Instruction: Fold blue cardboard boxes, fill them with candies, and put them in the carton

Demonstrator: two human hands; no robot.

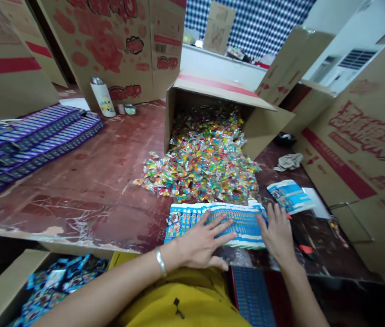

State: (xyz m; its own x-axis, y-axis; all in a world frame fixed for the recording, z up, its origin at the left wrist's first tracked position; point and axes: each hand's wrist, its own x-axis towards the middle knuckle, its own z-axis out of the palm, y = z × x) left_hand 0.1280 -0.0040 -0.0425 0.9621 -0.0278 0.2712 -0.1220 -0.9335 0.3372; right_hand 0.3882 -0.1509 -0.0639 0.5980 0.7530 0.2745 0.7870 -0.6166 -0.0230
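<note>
My left hand (202,240), with a silver bracelet at its wrist, lies palm down with fingers spread on a fanned row of blue packets (240,222) at the table's front edge. My right hand (278,231) rests at the right end of the same row, its fingers stretched out and thumb apart. Neither hand is wrapped round anything. Just beyond the row, a heap of small clear bags of colorful candy (206,168) spills from a cardboard box (263,129) lying on its side.
Purple packets (38,141) lie in long rows at left. A white bottle (102,97) stands behind. More blue packets (289,195) and a cloth (288,161) lie at right. Below the table's left front edge is an open box of blue packets (62,281).
</note>
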